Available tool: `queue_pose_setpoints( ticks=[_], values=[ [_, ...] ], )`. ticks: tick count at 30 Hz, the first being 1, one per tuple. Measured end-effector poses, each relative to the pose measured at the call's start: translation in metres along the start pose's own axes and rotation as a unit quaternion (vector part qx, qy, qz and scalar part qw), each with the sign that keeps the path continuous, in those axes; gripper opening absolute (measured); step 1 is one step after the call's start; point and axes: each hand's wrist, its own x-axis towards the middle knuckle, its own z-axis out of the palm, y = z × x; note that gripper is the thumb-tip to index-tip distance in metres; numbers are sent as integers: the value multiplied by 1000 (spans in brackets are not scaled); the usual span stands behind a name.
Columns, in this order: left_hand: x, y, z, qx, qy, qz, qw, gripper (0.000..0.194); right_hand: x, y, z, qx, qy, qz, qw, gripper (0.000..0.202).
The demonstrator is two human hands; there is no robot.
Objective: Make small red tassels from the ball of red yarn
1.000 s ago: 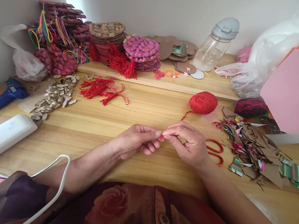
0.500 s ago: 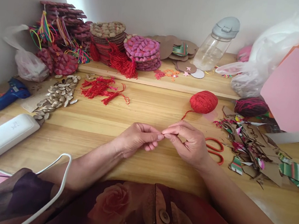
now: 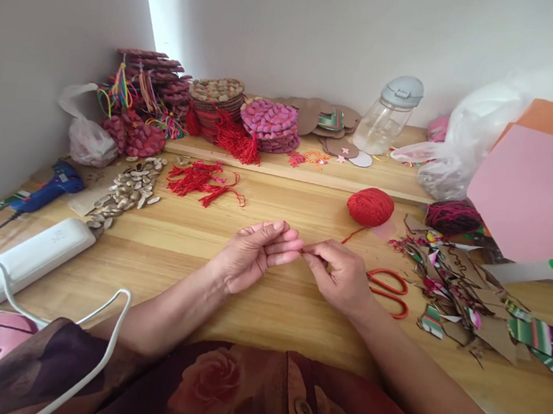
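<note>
My left hand (image 3: 255,255) is palm up over the wooden table, its fingers loosely extended and the thumb apart from the other hand. Thumb and forefinger of my right hand (image 3: 336,271) are pinched together at the left fingertips; what they hold is too small to make out. Beyond my right hand lies a ball of red yarn (image 3: 370,207), its loose end running down toward that hand. Orange-handled scissors (image 3: 390,291) lie partly hidden beside my right hand. Red tassels (image 3: 199,181) rest on the table farther back, left of centre.
A shelf edge (image 3: 310,177) crosses behind, bearing woven coasters (image 3: 269,122) and a bottle (image 3: 388,116). Shells (image 3: 130,192), a glue gun (image 3: 49,189) and a power strip (image 3: 25,263) lie left. Cardboard scraps (image 3: 468,291) and plastic bags (image 3: 482,131) are at right.
The left thumb has lifted away from the right fingertips, and the left fingers have spread with the palm turned up. The camera view has tilted, so the background sits lower.
</note>
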Motion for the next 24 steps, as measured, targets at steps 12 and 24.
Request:
queue_pose_setpoints(
  ticks=[12,24],
  values=[
    [10,4,19,18,18,126,992,16,-6,-4,6,-34,-34,-74,996,11],
    [11,5,6,-26,-31,52,998,11,-6,4,11,-101,-92,-43,990,22]
  ],
)
